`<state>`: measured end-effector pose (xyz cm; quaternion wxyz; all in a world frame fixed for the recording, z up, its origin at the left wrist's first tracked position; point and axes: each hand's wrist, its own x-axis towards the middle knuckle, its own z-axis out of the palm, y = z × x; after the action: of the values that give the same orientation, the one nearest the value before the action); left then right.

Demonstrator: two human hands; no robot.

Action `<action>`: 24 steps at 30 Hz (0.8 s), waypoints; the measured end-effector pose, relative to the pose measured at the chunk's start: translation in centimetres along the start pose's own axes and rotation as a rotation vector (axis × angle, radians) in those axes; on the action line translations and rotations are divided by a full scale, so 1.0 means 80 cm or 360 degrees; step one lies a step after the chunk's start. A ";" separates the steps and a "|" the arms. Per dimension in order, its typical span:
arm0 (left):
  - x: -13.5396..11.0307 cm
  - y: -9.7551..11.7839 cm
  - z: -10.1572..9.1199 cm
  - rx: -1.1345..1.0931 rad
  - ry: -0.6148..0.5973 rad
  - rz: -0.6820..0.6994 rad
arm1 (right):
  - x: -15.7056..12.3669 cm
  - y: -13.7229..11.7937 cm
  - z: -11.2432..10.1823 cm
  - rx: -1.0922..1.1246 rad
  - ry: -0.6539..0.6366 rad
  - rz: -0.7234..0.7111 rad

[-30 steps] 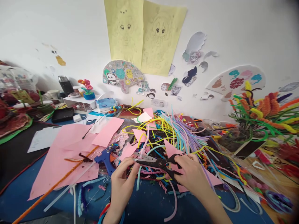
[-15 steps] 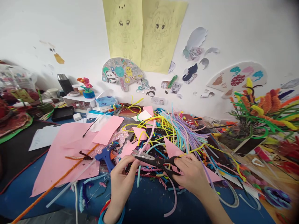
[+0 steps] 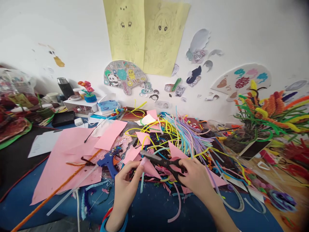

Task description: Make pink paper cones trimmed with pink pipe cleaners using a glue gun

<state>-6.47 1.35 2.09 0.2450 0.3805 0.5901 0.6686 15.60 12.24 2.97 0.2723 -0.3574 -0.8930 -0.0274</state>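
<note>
Pinched between the thumb and fingers of my left hand is a short, pale pink pipe cleaner. My right hand grips black-handled scissors by the loops, their tips beside the pink stub and the blades looking closed. A cut pale pink length shows above the pile. Beneath the scissors lie pink paper scraps and tangled pipe cleaners. A pale teal strand hangs below my left fingers; whether they hold it I cannot tell.
Left of my hands lies a blue glue gun on pink paper. Lilac and teal pipe cleaners fan out behind. A vase of colourful pipe-cleaner stems and a phone stand at right. A tissue pack is at the back.
The long pink pipe cleaner that rose from my left hand is cut, leaving a short stub there. Its upper part has come away towards the pile's back. The scissors have shifted slightly.
</note>
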 end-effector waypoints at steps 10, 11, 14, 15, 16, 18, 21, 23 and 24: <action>-0.004 -0.003 -0.012 -0.0476 0.0049 -0.0285 | 0.009 0.000 0.003 0.0319 -0.0471 0.0261; -0.005 -0.002 -0.011 -0.0526 0.0060 -0.0324 | 0.011 -0.003 0.003 0.0383 -0.0452 0.0265; -0.010 -0.001 -0.002 -0.0623 0.0062 -0.0418 | 0.015 -0.022 -0.003 0.0632 -0.0332 0.0321; -0.013 -0.001 0.002 -0.0636 0.0050 -0.0441 | 0.016 -0.032 -0.007 0.0748 -0.0315 0.0330; -0.017 -0.001 0.007 -0.0643 0.0040 -0.0459 | 0.016 -0.041 -0.011 0.0889 -0.0329 0.0330; -0.026 -0.002 0.017 -0.0662 0.0024 -0.0494 | 0.013 -0.061 -0.020 0.1199 -0.0430 0.0351; -0.039 -0.006 0.026 -0.0687 -0.0003 -0.0517 | 0.002 -0.083 -0.027 0.1567 -0.0586 0.0501; -0.046 -0.009 0.028 -0.0686 -0.0037 -0.0530 | -0.007 -0.090 -0.028 0.1698 -0.0578 0.0613; -0.048 -0.010 0.027 -0.0684 -0.0055 -0.0543 | -0.011 -0.092 -0.027 0.1715 -0.0531 0.0642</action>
<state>-2.55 -0.17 0.48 0.4392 0.2262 0.4859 0.7210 12.36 5.71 5.39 0.2711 -0.3310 -0.7263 0.5381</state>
